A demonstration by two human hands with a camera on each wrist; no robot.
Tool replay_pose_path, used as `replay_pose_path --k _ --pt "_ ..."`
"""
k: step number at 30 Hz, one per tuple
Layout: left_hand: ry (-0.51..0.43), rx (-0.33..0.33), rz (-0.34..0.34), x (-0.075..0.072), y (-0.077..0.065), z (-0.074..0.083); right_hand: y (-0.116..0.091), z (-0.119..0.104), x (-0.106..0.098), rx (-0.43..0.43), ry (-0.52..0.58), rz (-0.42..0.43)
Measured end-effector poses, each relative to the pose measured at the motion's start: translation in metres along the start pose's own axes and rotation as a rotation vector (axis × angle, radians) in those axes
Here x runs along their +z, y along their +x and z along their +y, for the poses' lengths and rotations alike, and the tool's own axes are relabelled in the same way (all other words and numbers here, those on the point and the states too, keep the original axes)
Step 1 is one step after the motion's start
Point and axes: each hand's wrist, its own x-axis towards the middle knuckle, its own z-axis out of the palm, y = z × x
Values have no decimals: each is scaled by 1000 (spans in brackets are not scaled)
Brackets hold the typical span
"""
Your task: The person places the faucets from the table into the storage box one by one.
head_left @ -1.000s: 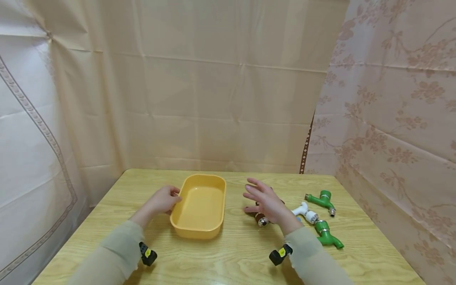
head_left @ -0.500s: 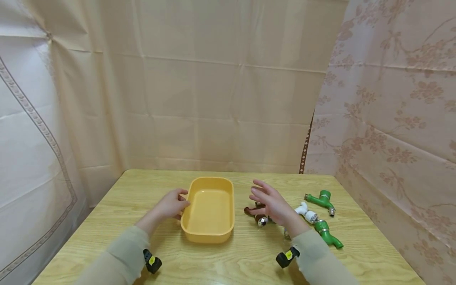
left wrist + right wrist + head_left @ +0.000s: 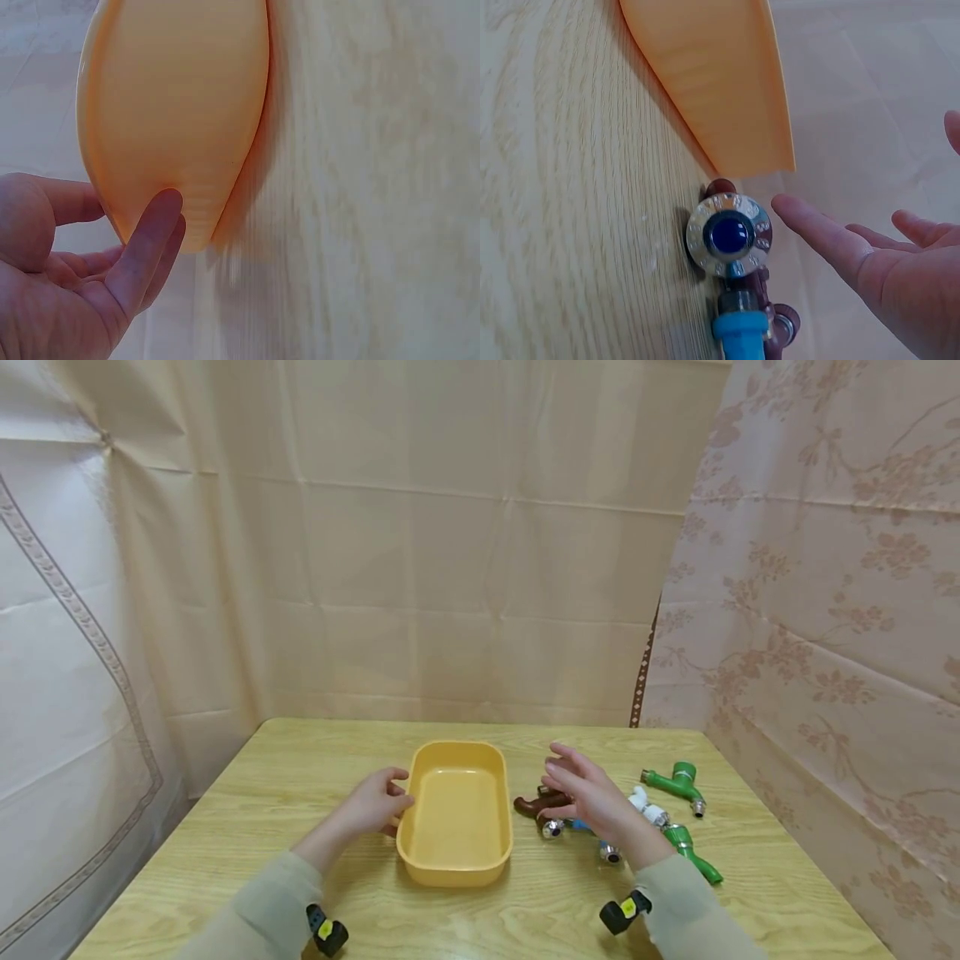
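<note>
A yellow plastic basin (image 3: pixel 453 868) stands upright on the table, its inside bare. At its left side, my left hand (image 3: pixel 371 806) pinches the rim, with the thumb at the edge and fingertips against the outer wall, as the left wrist view shows. My right hand (image 3: pixel 596 797) hovers with spread, relaxed fingers and holds nothing. Under and beside it lie a brown faucet (image 3: pixel 531 806) and a blue-collared faucet (image 3: pixel 742 337), partly hidden by the hand. In the right wrist view, a round chrome end (image 3: pixel 730 235) faces the camera close to a fingertip.
Right of my right hand lie a white faucet (image 3: pixel 652 814) and two green faucets, one farther back (image 3: pixel 678 782) and one nearer (image 3: pixel 693 853). The wooden table (image 3: pixel 300 760) ends at a beige curtain (image 3: pixel 465 568). A floral cloth (image 3: pixel 840 652) hangs on the right.
The basin has slid right and slightly nearer, together with my left hand. My right hand has shifted right and a little nearer, uncovering more of the brown and blue faucets.
</note>
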Motion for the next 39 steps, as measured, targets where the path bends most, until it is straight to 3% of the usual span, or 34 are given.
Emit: replay_pose_path --k 12,20,29,34,39 --pt "-26 15 -18 13 -8 0 -14 -5 -12 1 19 0" --pt "-8 3 1 14 -8 1 -14 -13 -17 -43 -47 23" --pt "2 8 49 15 -6 3 -17 -29 -21 -86 -353 64" --pt "-7 6 55 17 -6 4 -21 -37 -16 -80 -522 84" --pt "-26 15 68 18 -8 4 -23 -42 -8 -125 -726 97"
